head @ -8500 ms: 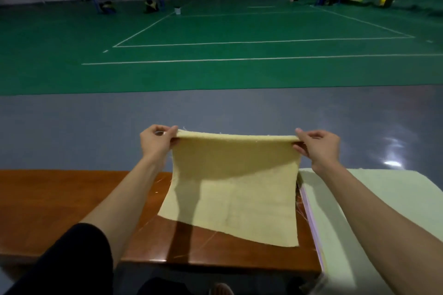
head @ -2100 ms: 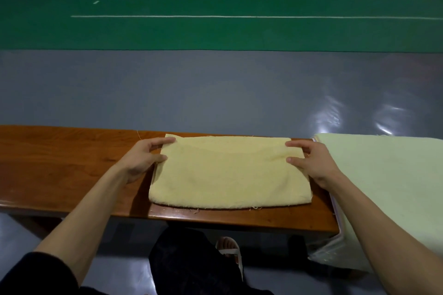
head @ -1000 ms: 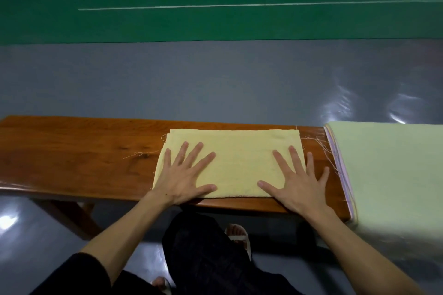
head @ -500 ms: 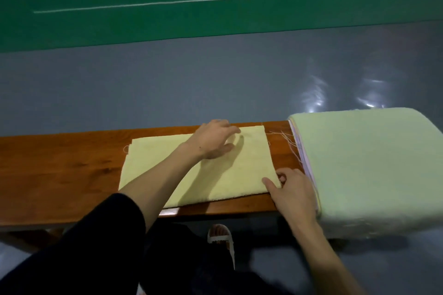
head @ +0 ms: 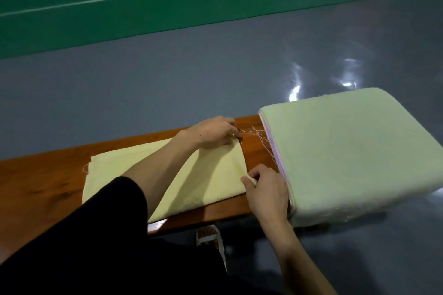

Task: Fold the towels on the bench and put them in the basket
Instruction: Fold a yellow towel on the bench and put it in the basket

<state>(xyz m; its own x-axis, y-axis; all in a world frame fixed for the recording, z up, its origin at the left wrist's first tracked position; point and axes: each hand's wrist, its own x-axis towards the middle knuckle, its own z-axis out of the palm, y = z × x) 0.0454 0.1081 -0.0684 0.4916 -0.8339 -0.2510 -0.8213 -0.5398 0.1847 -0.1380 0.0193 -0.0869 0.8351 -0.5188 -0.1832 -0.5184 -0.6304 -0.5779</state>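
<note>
head | left hand [head: 213,133] pinches towel [head: 215,175] far corner | right hand [head: 266,189] near corner

The yellow towel [head: 215,172] lies folded flat along the counter [head: 43,182]. My left hand [head: 213,132] pinches its far right corner and my right hand [head: 266,189] the near one. Just beside it sits a thick pale green towel stack [head: 347,151].

I have one view, worn on the person's head: it looks forward and steeply down, close over the folded pale yellow towel [head: 223,175] on the glossy brown wooden bench [head: 36,182] (frame tilted, bench rising rightward), facing across shiny grey floor [head: 167,79] toward white-lined green court [head: 119,19].
</note>
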